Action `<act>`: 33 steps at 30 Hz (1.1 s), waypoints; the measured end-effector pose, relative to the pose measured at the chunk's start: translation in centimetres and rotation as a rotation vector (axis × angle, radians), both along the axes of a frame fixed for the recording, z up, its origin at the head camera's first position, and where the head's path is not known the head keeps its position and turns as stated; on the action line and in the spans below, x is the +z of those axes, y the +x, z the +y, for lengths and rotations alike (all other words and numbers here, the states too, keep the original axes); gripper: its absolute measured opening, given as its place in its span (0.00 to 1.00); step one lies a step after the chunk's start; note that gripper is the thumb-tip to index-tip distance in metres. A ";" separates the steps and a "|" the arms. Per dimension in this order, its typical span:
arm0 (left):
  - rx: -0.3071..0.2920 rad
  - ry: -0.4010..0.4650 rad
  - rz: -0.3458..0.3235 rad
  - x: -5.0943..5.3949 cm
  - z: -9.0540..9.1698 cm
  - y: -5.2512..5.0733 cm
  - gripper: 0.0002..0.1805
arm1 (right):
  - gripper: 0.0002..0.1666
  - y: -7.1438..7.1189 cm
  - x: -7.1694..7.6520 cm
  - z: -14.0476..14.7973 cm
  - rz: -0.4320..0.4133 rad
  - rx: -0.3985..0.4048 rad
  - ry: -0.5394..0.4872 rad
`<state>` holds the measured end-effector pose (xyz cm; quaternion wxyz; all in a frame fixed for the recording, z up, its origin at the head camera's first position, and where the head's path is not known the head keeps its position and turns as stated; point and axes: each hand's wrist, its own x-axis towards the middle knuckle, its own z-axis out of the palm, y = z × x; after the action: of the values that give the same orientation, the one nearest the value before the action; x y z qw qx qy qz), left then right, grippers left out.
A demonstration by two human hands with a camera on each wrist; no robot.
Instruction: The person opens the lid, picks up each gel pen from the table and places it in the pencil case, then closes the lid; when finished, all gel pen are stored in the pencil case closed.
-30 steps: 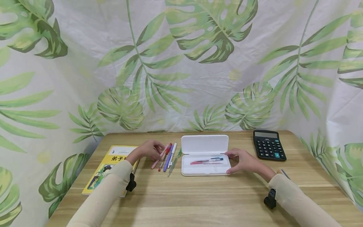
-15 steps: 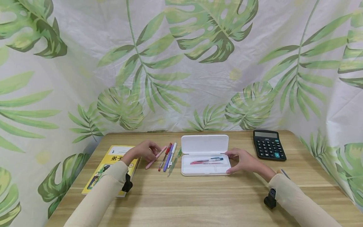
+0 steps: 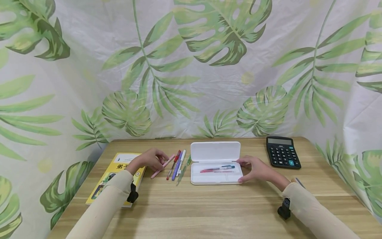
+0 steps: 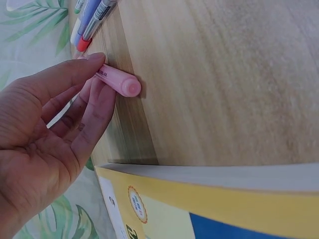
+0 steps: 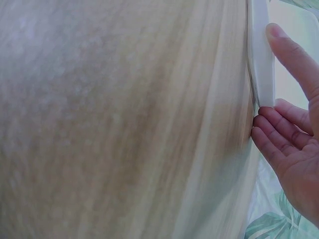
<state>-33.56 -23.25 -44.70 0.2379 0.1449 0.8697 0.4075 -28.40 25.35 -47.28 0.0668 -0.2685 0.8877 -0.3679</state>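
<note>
My left hand [image 3: 153, 159] pinches a pink marker pen [image 4: 118, 80] between thumb and fingers, low over the table beside the yellow book. Just right of it lie a red pen [image 3: 173, 168], a purple pen [image 3: 176, 170], a white pen [image 3: 181, 162] and a green pen [image 3: 182, 174], roughly side by side. The white pencil case [image 3: 195, 179] stands with its lid raised, and some pens [image 3: 218, 169] lie inside. At its right end my right hand [image 3: 256, 170] grips the case, thumb at the front corner and fingers along the side.
A yellow book [image 3: 102, 186] lies at the left, partly under the left forearm. A black calculator [image 3: 283, 152] is at the back right. Near the right sleeve, a thin pen-like thing [image 3: 299, 182] is mostly hidden. A leaf-print curtain [image 3: 209, 83] hangs behind the table [image 3: 203, 209].
My left hand has drawn the pink marker pen leftward, away from the other pens and towards the book. The right hand and the pencil case have stayed put.
</note>
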 end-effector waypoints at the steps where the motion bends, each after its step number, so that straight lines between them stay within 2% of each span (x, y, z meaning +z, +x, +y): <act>1: 0.002 0.006 0.000 0.0 0.0 0.0 0.24 | 0.44 0.0 0.0 0.0 0.000 -0.001 0.001; 17: -0.060 0.043 0.003 -0.1 -0.8 0.4 0.25 | 0.45 0.0 -0.1 0.1 -0.010 -0.014 0.004; 25: -0.095 0.057 0.048 1.2 -0.4 0.7 0.26 | 0.45 -0.2 -0.1 -0.1 -0.001 -0.010 0.001; 33: -0.172 0.111 0.114 2.9 2.2 1.1 0.26 | 0.43 -0.1 -0.1 -0.1 0.018 0.008 -0.020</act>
<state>-32.48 -21.09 -41.83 0.2138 0.2549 0.8424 0.4240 -28.54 25.27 -47.41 0.0577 -0.2759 0.8835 -0.3740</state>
